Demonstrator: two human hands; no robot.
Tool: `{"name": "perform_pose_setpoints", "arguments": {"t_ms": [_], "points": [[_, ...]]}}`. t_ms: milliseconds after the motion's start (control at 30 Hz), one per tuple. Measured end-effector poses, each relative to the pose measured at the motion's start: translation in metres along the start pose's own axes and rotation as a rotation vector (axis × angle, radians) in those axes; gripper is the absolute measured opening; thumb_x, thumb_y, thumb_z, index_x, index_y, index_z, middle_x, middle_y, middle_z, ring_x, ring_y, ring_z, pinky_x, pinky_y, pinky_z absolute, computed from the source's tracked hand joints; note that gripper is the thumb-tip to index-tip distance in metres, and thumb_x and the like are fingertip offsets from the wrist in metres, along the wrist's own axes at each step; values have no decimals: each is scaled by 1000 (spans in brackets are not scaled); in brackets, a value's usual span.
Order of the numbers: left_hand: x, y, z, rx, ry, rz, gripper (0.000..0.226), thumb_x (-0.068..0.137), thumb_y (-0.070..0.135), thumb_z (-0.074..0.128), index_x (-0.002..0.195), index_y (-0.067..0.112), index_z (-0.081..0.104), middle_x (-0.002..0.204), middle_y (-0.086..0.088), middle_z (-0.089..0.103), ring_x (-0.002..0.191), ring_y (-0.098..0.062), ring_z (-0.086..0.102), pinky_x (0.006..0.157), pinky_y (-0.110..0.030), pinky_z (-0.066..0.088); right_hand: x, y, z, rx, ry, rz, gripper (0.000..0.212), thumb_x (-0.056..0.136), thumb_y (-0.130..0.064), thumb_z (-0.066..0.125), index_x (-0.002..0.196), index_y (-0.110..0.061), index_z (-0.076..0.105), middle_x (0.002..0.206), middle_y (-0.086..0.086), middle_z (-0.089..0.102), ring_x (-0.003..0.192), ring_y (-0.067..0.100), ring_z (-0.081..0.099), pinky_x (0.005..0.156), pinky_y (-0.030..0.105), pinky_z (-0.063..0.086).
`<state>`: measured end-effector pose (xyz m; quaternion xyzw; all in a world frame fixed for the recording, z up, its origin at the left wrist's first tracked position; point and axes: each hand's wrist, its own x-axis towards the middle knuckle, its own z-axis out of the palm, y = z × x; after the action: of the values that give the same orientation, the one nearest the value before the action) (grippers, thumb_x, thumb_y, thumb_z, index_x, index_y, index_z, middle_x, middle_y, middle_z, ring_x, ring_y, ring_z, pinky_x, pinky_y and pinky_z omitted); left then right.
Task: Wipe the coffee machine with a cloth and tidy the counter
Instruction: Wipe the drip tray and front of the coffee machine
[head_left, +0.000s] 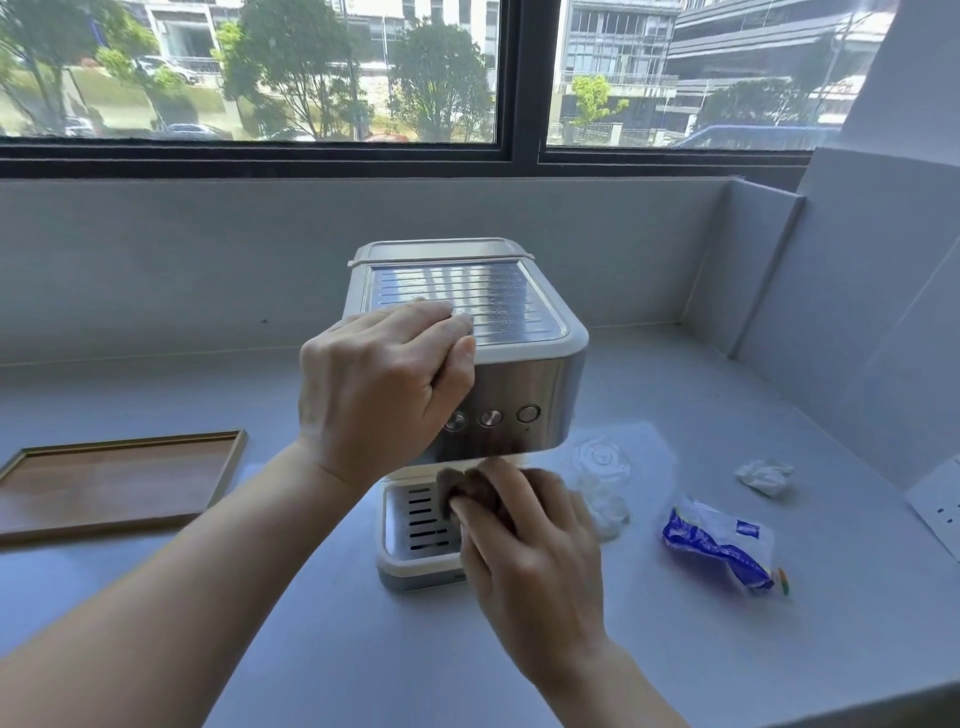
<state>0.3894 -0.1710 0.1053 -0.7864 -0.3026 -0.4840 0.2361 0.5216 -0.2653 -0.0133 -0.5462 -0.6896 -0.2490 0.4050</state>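
A steel and cream coffee machine (519, 332) stands on the grey counter (727, 623) in the middle of the head view. My left hand (384, 384) grips its top front left corner, fingers curled over the ribbed top plate and thumb on the front panel. My right hand (524, 561) holds a dark brown cloth (467, 491) bunched under its fingers, just below the front panel and above the slotted drip tray (415, 525).
A wooden tray (114, 483) lies at the left. To the right of the machine lie a clear plastic lid (602, 460), crumpled white wrap (605, 506), a crumpled tissue (766, 475) and a blue and white wrapper (722, 548). A white socket (940, 504) sits at the right edge.
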Motion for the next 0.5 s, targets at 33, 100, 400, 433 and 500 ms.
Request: {"name": "perform_pose_setpoints", "arguments": {"t_ms": [33, 100, 400, 433, 500], "points": [[0, 0, 0, -4, -8, -7, 27, 99, 27, 51, 98, 21, 77, 102, 5, 76, 90, -20, 73, 61, -38, 55, -7, 1, 0, 10, -37, 8, 19, 83, -13, 68, 98, -25, 69, 120, -2, 64, 94, 30, 60, 69, 43, 46], [0, 1, -2, -18, -30, -30, 26, 99, 27, 51, 97, 20, 77, 103, 6, 76, 90, -20, 73, 62, -38, 55, -16, 4, -5, 61, -77, 34, 19, 82, -14, 70, 98, -25, 71, 123, 0, 63, 96, 29, 58, 72, 42, 48], [0, 3, -44, -383, -159, -413, 36, 101, 22, 44, 124, 7, 67, 131, -6, 65, 130, -16, 55, 110, -39, 43, -15, -3, -47, 271, -229, 209, 22, 78, -19, 73, 96, -31, 69, 124, -6, 49, 97, 25, 56, 69, 36, 55], [-8, 2, -53, -381, -115, -440, 37, 101, 21, 43, 125, 5, 66, 133, -7, 63, 131, -17, 53, 113, -36, 40, -13, -4, -50, 281, -261, 222, 23, 78, -20, 73, 96, -32, 69, 124, -7, 47, 97, 24, 56, 70, 35, 55], [-32, -1, -71, -329, -65, -493, 39, 100, 23, 41, 126, 5, 64, 133, -7, 62, 130, -17, 54, 109, -30, 41, -10, -7, -52, 307, -332, 239, 23, 78, -22, 74, 98, -33, 70, 124, -9, 45, 99, 24, 56, 74, 34, 55]]}}
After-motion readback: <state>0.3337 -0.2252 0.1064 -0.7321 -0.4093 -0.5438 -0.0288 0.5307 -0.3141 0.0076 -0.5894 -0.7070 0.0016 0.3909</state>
